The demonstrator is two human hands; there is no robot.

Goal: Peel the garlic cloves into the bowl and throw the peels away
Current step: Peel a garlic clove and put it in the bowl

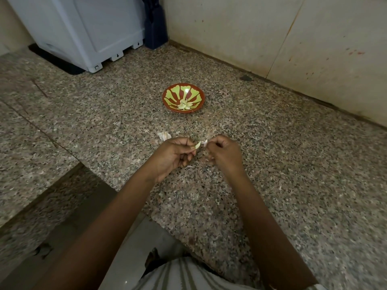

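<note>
Both hands hover over the granite desk (293, 185), a little in from its front edge. The left hand (173, 156) has its grip closed on a pale garlic clove (197, 145), pinched between thumb and fingertips with the tip pointing right. The right hand (225, 153), just beside it, has its grip closed on a thin white peel (205, 142) at that tip; this hand is slightly blurred.

Farther back, toward the desk's rear edge and well apart from the hands, stands a red bowl (178, 91) with a green pattern, and peeled cloves (185, 105) lie heaped at its bottom. Nothing stands between hands and bowl.

An unpeeled garlic piece (163, 135) lies on the desk just behind the left hand. Peel scraps (189, 166) lie under the hands. At the rear left corner sit a white appliance (83, 32) and a dark object (156, 28) beside it. A stained tiled wall (251, 32) runs along the rear edge. A striped shirt (188, 277) shows at the bottom.
</note>
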